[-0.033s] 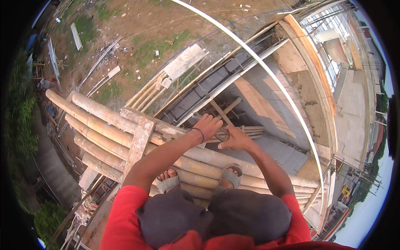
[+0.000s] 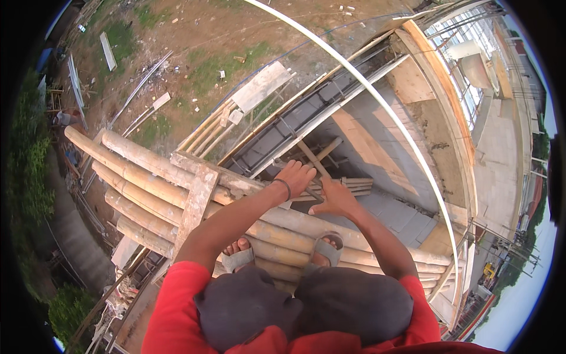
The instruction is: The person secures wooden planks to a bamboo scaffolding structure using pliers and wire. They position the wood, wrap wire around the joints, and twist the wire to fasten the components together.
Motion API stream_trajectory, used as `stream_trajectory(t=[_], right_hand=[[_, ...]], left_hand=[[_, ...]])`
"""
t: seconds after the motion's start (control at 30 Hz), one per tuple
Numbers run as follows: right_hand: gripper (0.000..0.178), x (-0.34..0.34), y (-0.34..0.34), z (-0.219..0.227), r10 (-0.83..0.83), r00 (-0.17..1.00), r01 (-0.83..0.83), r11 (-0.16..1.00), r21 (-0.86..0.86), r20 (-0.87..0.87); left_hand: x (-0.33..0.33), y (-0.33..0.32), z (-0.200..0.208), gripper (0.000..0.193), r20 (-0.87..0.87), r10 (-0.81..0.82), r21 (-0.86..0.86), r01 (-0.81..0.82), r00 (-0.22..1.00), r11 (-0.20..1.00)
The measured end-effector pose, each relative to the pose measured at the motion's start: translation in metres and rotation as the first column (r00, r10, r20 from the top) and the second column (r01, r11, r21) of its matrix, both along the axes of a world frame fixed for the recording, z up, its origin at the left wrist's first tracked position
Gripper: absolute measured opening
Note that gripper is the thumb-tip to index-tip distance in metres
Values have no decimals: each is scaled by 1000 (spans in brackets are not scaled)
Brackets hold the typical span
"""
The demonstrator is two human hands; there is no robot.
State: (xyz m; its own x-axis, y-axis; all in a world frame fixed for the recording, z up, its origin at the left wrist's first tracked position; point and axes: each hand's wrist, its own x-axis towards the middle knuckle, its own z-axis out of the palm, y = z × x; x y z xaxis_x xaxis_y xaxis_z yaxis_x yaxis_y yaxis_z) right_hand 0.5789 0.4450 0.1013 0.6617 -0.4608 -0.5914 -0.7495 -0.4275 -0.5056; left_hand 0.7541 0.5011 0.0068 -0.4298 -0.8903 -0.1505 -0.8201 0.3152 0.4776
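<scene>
My left hand (image 2: 295,178), with a dark band at the wrist, reaches past the edge of the bamboo poles (image 2: 283,219). Its fingers are curled down, and whatever they grip is hidden beneath them. Close on its right is my right hand (image 2: 336,197). Thumb and forefinger stand well apart there, with nothing visible held between them; the other fingers are mostly hidden. Crossed wooden braces (image 2: 318,158) show just beyond both hands, lower down. My sandalled feet (image 2: 239,257) rest on the bamboo.
A painted plank (image 2: 196,203) lies across the poles at the left. Beyond the hands runs a long form with dark steel bars (image 2: 283,127) inside. A white pipe (image 2: 377,94) arcs overhead. Down to the right is a grey block wall (image 2: 377,124). Far below lies dirt ground (image 2: 194,41) with scattered boards.
</scene>
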Motion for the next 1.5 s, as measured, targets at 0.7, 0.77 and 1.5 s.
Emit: stream_trajectory(t=[0.7, 0.77, 1.5], right_hand=[[40, -4, -17, -27, -93, 979, 146, 941, 305, -181], [42, -8, -22, -31, -211, 940, 337, 698, 631, -269], [30, -20, -13, -40, -221, 941, 324, 804, 499, -255]], left_hand=[[-3, 21, 29, 97, 146, -80, -6, 82, 986, 997], [-5, 15, 26, 81, 112, -40, -151, 57, 993, 987], [-14, 13, 16, 59, 97, -115, -170, 130, 989, 977]])
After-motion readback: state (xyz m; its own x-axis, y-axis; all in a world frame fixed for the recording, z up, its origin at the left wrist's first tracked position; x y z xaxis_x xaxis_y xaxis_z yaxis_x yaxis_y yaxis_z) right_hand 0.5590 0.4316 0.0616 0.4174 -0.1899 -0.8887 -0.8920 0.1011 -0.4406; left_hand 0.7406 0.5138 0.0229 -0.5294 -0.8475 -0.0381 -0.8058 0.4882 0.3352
